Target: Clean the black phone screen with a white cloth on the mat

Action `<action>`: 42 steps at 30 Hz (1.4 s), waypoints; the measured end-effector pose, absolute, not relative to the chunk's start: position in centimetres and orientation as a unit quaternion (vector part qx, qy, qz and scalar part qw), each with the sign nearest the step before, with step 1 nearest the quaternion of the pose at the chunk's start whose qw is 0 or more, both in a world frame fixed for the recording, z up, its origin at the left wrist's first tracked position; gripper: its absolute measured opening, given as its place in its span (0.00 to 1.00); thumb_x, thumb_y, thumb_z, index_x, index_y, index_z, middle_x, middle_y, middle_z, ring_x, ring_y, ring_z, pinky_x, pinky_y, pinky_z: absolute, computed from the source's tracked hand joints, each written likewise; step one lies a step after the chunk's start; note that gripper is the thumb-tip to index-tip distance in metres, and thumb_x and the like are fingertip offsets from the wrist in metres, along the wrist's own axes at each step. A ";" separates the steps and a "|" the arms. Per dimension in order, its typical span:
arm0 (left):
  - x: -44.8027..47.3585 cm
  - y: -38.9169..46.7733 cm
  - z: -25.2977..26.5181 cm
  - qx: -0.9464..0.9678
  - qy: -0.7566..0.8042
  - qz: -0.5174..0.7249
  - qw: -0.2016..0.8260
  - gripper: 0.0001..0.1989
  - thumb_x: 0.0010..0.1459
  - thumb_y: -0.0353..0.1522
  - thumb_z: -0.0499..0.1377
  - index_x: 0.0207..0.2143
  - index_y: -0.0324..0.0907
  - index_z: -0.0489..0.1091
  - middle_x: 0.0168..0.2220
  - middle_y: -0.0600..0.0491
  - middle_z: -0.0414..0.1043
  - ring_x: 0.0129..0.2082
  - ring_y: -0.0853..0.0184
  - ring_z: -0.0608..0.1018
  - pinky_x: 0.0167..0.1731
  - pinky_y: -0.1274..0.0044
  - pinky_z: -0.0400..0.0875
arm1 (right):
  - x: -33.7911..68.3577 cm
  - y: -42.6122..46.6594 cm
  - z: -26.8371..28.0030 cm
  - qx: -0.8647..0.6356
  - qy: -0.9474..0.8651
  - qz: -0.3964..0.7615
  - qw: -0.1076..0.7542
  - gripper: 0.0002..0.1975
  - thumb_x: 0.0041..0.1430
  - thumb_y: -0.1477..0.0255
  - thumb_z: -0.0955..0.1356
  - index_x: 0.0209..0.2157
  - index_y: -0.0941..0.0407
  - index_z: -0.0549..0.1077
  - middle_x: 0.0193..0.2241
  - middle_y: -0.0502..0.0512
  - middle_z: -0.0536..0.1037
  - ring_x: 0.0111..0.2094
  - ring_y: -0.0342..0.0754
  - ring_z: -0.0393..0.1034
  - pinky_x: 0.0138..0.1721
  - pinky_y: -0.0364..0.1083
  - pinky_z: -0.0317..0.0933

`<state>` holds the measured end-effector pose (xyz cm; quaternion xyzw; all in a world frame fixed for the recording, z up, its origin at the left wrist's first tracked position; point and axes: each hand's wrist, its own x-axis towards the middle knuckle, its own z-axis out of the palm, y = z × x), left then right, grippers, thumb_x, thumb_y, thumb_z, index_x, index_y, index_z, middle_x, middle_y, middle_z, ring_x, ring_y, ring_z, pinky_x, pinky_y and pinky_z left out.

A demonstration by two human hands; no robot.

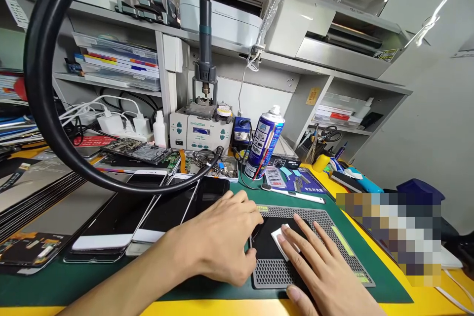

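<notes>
Touching the cloth [276, 233] with right fingers [303, 246] apart, aimed at ten o'clock; curling left fingers [254, 217] at nine o'clock on the panel [267, 243], impossible to say if clamped.

Partly covering a white pad [274, 235] with the right hand [326, 269]; running a black hose [39, 79] off the top edge; pixelating a patch [400, 232] beyond recognition.

One left hand [227, 237], one right hand [316, 261], one white pad [281, 248], one flat black piece [267, 239] and one honeycomb mat [276, 274] are near; farther back there are one spray can [263, 143], one pair of scissors [331, 133], two white bottles [160, 131] and one grey control unit [202, 131]; two white-edged phone screens [120, 212] lie left.
</notes>
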<state>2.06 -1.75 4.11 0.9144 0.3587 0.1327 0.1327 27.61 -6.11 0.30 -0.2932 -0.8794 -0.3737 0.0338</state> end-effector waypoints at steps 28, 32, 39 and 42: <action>1.4 -2.2 4.3 0.914 0.363 0.122 0.134 0.21 0.56 0.33 0.56 0.52 0.39 0.71 0.50 0.41 0.74 0.50 0.52 0.73 0.54 0.58 0.68 | 27.2 -7.2 -3.0 -0.449 -0.820 -0.353 0.047 0.30 0.68 0.58 0.59 0.60 0.64 0.70 0.63 0.62 0.66 0.60 0.70 0.65 0.48 0.69 0.69; 1.4 -2.1 4.4 0.915 0.364 0.112 0.131 0.16 0.56 0.30 0.54 0.47 0.40 0.71 0.50 0.42 0.74 0.52 0.52 0.73 0.52 0.60 0.69 | 23.0 -7.1 -4.1 -0.429 -0.832 -0.335 0.108 0.31 0.67 0.55 0.60 0.59 0.64 0.72 0.60 0.64 0.70 0.58 0.69 0.68 0.49 0.68 0.66; 1.2 -1.8 3.6 0.916 0.369 0.101 0.120 0.21 0.58 0.27 0.52 0.55 0.42 0.68 0.53 0.42 0.71 0.54 0.52 0.73 0.52 0.62 0.69 | 22.7 -7.5 -4.6 -0.394 -0.848 -0.329 0.130 0.33 0.67 0.49 0.60 0.60 0.58 0.70 0.61 0.56 0.70 0.58 0.64 0.67 0.60 0.63 0.54; 1.2 -1.9 3.5 0.918 0.364 0.103 0.116 0.24 0.57 0.27 0.52 0.57 0.41 0.66 0.54 0.42 0.71 0.54 0.52 0.72 0.52 0.63 0.68 | 26.2 -8.0 -3.5 -0.416 -0.835 -0.345 0.105 0.30 0.67 0.55 0.62 0.59 0.61 0.72 0.60 0.59 0.72 0.57 0.67 0.69 0.58 0.65 0.55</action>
